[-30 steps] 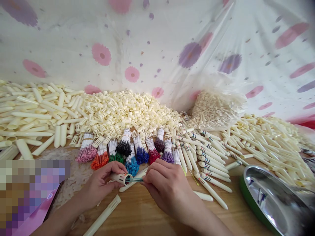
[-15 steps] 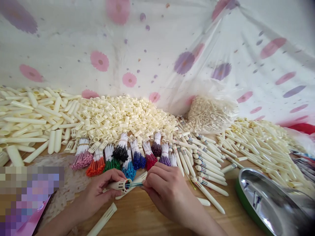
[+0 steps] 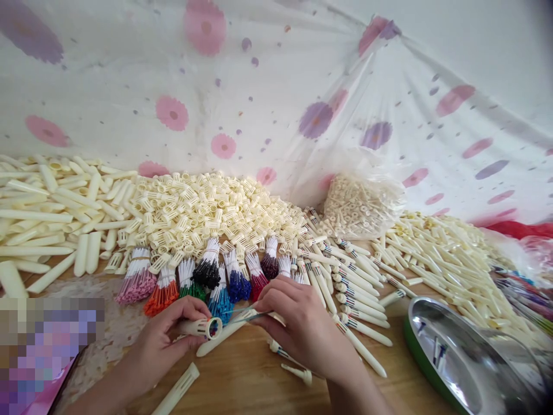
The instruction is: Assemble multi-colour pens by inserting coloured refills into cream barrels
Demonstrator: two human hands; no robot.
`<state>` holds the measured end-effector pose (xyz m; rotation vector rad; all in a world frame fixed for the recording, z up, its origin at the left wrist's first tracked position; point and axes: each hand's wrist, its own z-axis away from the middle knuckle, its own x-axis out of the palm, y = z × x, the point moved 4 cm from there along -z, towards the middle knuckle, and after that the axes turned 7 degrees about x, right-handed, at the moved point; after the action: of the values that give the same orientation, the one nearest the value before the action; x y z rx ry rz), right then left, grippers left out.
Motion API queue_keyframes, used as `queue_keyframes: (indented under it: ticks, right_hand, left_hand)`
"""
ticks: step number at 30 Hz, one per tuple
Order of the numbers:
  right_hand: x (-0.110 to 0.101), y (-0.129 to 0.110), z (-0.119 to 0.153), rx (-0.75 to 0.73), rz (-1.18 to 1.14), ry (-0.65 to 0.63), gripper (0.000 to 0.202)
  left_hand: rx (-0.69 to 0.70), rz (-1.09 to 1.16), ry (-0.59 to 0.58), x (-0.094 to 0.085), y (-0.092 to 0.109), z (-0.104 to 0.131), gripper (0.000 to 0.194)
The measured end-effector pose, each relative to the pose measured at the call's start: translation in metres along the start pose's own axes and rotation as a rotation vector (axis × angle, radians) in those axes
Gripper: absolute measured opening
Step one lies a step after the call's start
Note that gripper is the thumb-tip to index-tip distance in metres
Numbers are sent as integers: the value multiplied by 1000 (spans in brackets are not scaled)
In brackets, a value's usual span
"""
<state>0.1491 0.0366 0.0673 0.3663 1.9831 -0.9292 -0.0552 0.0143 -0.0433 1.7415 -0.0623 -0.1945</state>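
Observation:
My left hand [image 3: 162, 340] is wrapped round a cream multi-colour pen barrel [image 3: 190, 328]. Its open round end faces right, with small coloured pieces showing inside. Pinched in my right hand [image 3: 305, 325] is a thin bluish rod [image 3: 248, 317], its tip pointing at the barrel but apart from it. Under the rod a long cream barrel [image 3: 224, 337] lies on the wooden table [image 3: 242, 380]. Behind my hands stand banded bundles of coloured refills, among them light blue [image 3: 220, 300], dark blue [image 3: 239, 285] and orange [image 3: 161, 294].
Slotted cream sleeves [image 3: 216, 202] are heaped at the back, with long tubes [image 3: 38, 216] to their left. Rows of pens [image 3: 360, 300] lie right of my right hand. A green-sided metal dish [image 3: 453, 369] stands at front right. Behind it spreads a pile of cream parts [image 3: 449, 259].
My right hand has drawn back from the barrel's mouth, so the rod's tip is now apart from it. Small cream parts have come into sight below my right hand. The view has shifted slightly.

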Motion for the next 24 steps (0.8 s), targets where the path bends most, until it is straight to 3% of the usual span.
queue_keyframes:
  ticks: [2,4,6,9,13,16,19,22,24]
  right_hand:
    - [-5,5,0,55,-61,16,8]
    - [-6,9,2,104,-59,-56,7]
    - [4,12,8,123,10,-232,7]
    - [34,12,25,63,141,-494,13]
    - [80,12,42,-28,327,-468,17]
    - [97,15,44,-16,367,-383,12]
    - [88,21,42,14,289,-347,16]
    - [53,35,44,92,204,-224,4]
    - [24,50,52,193,187,-100,8]
  left_hand:
    - [5,0,27,-1,1,0,14]
    - [1,-5,64,-3,1,0,15]
    - [-6,-17,111,-6,1,-1,16]
    - [-28,-60,148,-8,-3,-2,18]
    - [-54,-138,133,-5,-9,-2,17]
    - [-70,-179,101,-1,-9,-1,16]
    - [-94,-194,57,5,-6,0,15]
    - [-108,-200,34,8,-2,0,16]
    - [-109,-198,37,8,-1,1,17]
